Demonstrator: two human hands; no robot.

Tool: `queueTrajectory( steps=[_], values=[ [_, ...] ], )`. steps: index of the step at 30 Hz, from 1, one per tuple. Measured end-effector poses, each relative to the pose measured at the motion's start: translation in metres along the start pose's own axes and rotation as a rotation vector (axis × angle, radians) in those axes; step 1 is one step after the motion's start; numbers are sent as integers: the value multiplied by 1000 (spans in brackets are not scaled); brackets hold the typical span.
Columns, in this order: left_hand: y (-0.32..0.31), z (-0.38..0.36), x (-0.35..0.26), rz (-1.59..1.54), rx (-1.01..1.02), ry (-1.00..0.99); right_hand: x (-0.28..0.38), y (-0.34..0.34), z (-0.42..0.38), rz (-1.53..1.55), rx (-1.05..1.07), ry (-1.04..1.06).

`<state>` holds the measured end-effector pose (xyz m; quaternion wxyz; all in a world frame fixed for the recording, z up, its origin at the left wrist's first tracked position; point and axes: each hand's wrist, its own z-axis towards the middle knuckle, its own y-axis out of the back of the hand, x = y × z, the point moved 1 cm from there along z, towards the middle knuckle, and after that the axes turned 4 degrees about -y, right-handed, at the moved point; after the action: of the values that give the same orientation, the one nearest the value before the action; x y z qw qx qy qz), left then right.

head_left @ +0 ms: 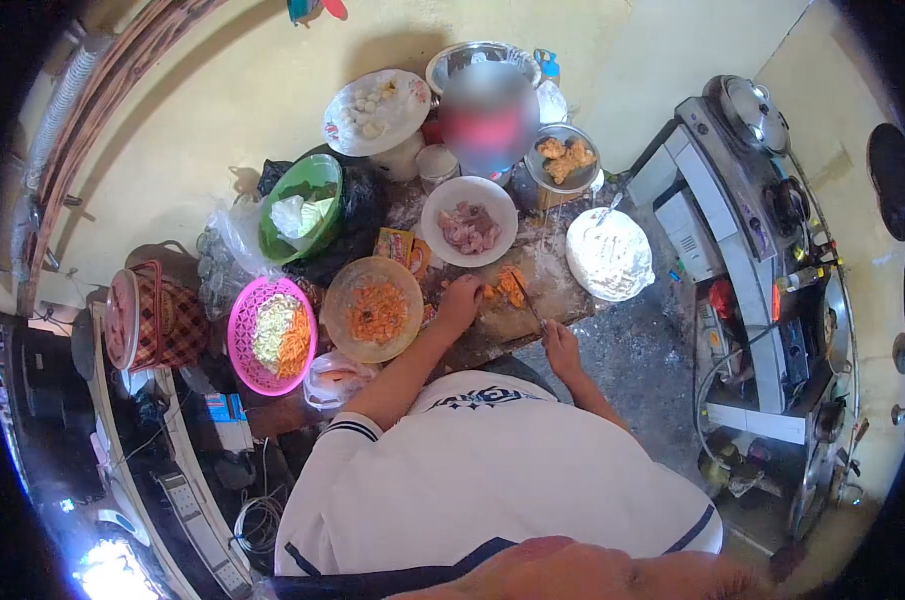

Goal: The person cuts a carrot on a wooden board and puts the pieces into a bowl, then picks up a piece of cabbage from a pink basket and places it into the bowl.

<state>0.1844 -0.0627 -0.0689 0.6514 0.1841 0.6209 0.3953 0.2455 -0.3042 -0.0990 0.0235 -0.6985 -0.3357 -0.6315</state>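
My right hand [563, 350] is wrapped round the handle of a knife [533, 310], its blade reaching over chopped orange pieces [511, 288] on a wooden cutting board [508, 322]. My left hand [460, 302] rests at the board's left side with its fingers curled beside the orange bits; whatever is under them is hidden. Left of that hand stands a bowl [343, 335] of chopped orange food. Just beyond the board is a white bowl [431, 222] of raw meat pieces. A white tub [609, 254] of white flour-like powder stands to the right.
A pink basket [238, 335] holds shredded pale and orange vegetables. Behind it are a green basin [273, 235] and a floral plate [410, 87] with whitish pieces. A metal bowl [590, 180] holds fried-looking food. A stove [738, 185] lines the right wall.
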Motion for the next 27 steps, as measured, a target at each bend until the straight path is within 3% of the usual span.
queueTrajectory(
  steps=[3, 6, 12, 14, 24, 27],
  values=[
    [1, -5, 0, -1, -18, 30, 16, 2, -7, -125, -12, 22],
    [4, -5, -15, 109, -186, -82, 28, 2, -12, -285, -66, 99],
    [-19, -8, -27, 201, 8, -332, 29, 0, -9, -246, -88, -31],
    [-30, -1, -27, 398, 89, -416, 29, 1, -4, -225, -78, -25],
    [-51, 6, -27, 496, 133, -398, 34, 10, 5, -218, -92, -28],
    [-31, -17, -32, 405, -7, -332, 20, 3, 7, -214, -69, -41]
  ],
)
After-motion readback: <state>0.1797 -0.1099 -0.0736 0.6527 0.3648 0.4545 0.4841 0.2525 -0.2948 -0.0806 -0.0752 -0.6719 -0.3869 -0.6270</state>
